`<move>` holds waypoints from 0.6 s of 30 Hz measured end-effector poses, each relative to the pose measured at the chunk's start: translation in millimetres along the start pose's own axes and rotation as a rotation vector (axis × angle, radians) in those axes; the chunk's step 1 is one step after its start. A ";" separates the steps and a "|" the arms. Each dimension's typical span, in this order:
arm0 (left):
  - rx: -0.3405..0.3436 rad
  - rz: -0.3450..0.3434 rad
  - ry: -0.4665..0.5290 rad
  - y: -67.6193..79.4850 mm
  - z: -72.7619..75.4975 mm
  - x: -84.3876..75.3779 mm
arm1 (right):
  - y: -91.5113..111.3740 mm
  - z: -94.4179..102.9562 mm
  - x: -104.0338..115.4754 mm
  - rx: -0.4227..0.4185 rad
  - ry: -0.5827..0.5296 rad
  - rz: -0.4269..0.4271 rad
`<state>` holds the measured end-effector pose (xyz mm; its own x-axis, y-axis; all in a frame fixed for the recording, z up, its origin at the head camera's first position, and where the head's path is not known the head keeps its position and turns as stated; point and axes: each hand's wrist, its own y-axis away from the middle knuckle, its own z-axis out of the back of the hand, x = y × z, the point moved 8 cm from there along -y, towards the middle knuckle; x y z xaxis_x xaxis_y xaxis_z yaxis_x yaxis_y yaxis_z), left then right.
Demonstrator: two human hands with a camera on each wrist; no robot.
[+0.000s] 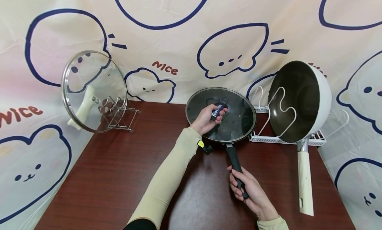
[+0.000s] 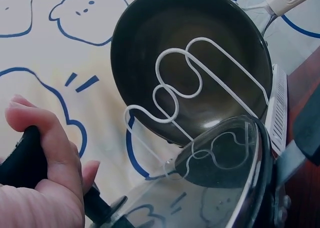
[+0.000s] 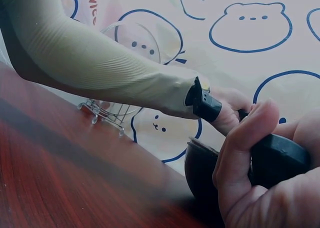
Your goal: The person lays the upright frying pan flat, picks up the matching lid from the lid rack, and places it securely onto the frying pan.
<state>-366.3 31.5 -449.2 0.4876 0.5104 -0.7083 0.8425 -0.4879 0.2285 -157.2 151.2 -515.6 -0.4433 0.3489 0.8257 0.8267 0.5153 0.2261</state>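
Note:
In the head view, a black frying pan (image 3: 199,180) with a round glass lid (image 1: 235,122) over it is near the back middle of the table. My left hand (image 1: 208,119) grips the lid's dark knob (image 1: 218,111), which bears a printed label. Fingers curl round that knob in the left wrist view as well. Lower down, my right hand (image 1: 252,191) holds the pan's black handle (image 1: 234,158), its fingers wrapped round it. The lid (image 2: 220,163) lies against the pan's rim. Whether the pan touches the table cannot be told.
To the right, a white pot (image 1: 323,100) with a cream handle (image 1: 305,183) leans in a white rack (image 1: 268,139) with curved wire dividers. At the left, another glass lid (image 1: 114,77) stands in a metal wire rack (image 1: 120,126). A printed cloth hangs behind the brown table (image 1: 104,180).

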 end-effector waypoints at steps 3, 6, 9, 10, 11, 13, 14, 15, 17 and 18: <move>0.013 -0.005 0.009 -0.9 -0.1 0.4 | -0.1 0.2 -0.8 -0.006 -0.003 -0.006; 0.011 -0.013 0.010 -1.6 0.7 0.5 | -0.1 0.0 -1.5 -0.009 -0.005 -0.009; 0.011 -0.019 0.005 -2.2 0.5 0.6 | 0.0 -0.8 -0.5 0.001 -0.003 -0.001; 0.012 -0.020 0.003 -2.4 0.2 0.6 | 0.1 -0.8 -0.3 0.003 -0.003 0.000; 0.011 -0.022 0.003 -2.6 -0.2 0.6 | 0.1 -1.0 0.0 0.004 -0.003 0.002; 0.007 -0.025 0.000 -3.2 -0.1 0.9 | 0.1 -1.0 0.2 0.006 -0.002 0.002; 0.002 -0.026 0.002 -3.4 0.0 1.2 | 0.0 -1.0 0.2 0.005 -0.001 0.000; -0.001 -0.027 0.007 -3.5 0.0 1.4 | 0.0 -0.8 -0.1 0.000 -0.003 -0.003; -0.006 -0.027 0.010 -3.4 -0.7 2.2 | -0.1 -0.5 -0.5 -0.003 -0.003 -0.007; -0.008 -0.024 0.014 -3.3 -0.9 2.9 | -0.1 -0.4 -0.7 -0.005 -0.003 -0.009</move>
<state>-367.5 35.3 -451.4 0.4701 0.5323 -0.7040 0.8560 -0.4693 0.2168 -156.9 150.7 -516.0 -0.4515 0.3468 0.8221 0.8245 0.5143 0.2359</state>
